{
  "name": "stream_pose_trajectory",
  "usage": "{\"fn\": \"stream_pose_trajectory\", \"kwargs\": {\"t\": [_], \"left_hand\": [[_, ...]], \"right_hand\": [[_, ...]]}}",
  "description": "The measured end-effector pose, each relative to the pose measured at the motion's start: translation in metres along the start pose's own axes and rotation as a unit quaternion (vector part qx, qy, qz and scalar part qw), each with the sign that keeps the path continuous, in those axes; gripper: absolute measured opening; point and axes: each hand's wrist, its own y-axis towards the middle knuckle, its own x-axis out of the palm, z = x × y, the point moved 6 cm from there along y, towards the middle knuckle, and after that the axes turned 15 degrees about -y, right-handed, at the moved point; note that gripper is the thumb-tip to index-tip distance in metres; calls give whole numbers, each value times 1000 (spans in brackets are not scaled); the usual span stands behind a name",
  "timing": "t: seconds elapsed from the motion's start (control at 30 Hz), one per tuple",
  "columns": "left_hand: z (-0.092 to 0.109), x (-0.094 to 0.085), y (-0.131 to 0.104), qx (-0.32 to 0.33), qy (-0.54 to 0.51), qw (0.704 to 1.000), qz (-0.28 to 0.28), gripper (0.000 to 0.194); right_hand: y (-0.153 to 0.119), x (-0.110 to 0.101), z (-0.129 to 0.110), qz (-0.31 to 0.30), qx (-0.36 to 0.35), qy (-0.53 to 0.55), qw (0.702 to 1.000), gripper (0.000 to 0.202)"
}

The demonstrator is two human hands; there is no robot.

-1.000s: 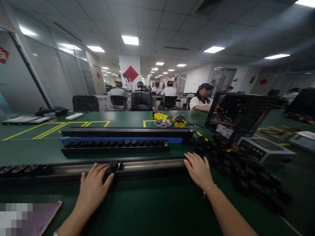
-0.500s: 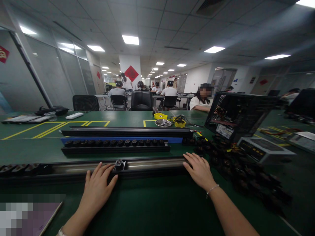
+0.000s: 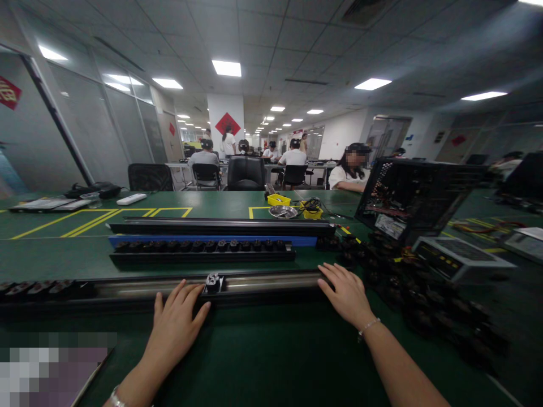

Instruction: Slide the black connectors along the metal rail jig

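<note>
A long black channel (image 3: 275,282) with a shiny metal inner strip lies across the green table in front of me. In it sits a small black block with a silvery top (image 3: 213,282). My left hand (image 3: 180,319) rests over the channel's near edge, fingers spread, its fingertips against or just beside the block's left side. Farther right, my right hand (image 3: 345,297) lies flat with fingers outstretched over the channel's right end, holding nothing. Several similar dark pieces (image 3: 46,288) line the channel's left end.
Behind lie a shorter channel (image 3: 203,257) filled with dark pieces, a blue strip (image 3: 305,241) and another black rail (image 3: 220,226). At right are a heap of black parts (image 3: 416,294), a power supply (image 3: 462,257) and an open computer case (image 3: 407,198). A person (image 3: 350,169) sits beyond.
My left hand and the small block have shifted slightly to the right along the channel. My right hand stays in about the same place.
</note>
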Motion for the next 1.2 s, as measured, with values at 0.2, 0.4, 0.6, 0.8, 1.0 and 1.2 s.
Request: {"fn": "stream_pose_trajectory", "kwargs": {"t": [0.2, 0.4, 0.6, 0.8, 1.0, 1.2], "left_hand": [[9, 2, -1, 31, 1, 999, 11, 46], [22, 7, -3, 56, 4, 998, 13, 47], [25, 9, -5, 58, 7, 998, 14, 48], [32, 14, -7, 101, 27, 993, 44, 49], [37, 17, -9, 123, 40, 990, 52, 48], [41, 17, -8, 118, 49, 991, 43, 49]], "right_hand": [[0, -1, -2, -6, 0, 1, 1000, 49], [-1, -1, -3, -6, 5, 1, 1000, 49], [0, -1, -3, -5, 6, -1, 1000, 49], [-1, -3, -9, 10, 7, -11, 1000, 48], [-4, -5, -16, 21, -3, -11, 1000, 48], [-5, -6, -24, 4, -23, 2, 1000, 51]]}}
